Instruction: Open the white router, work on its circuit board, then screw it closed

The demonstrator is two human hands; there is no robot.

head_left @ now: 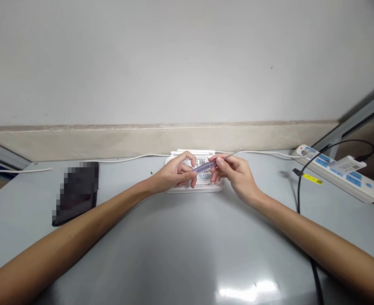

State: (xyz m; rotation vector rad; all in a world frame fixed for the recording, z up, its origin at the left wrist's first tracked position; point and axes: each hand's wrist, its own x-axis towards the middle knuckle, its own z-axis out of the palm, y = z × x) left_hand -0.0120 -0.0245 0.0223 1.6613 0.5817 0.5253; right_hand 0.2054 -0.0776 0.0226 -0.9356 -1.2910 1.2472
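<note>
Between my two hands is a screwdriver [202, 167] with a clear purplish handle and a thin metal shaft that points up to the right. My left hand [177, 170] pinches the handle's end between thumb and fingers. Near the shaft, my right hand [234, 171] grips the other end of the handle. Behind and below the hands lies a white router [195, 189] with a vented face, printed labels and folded antennas at its far edge. My hands cover part of it. I cannot tell whether they touch it.
A dark tablet-like device [82, 190], partly pixelated, lies at the left. On the right a white power strip [342, 173] holds a white adapter [348, 165]. A black cable [298, 195] with a yellow tag [312, 178] runs towards me. White cable [133, 159] follows the wall.
</note>
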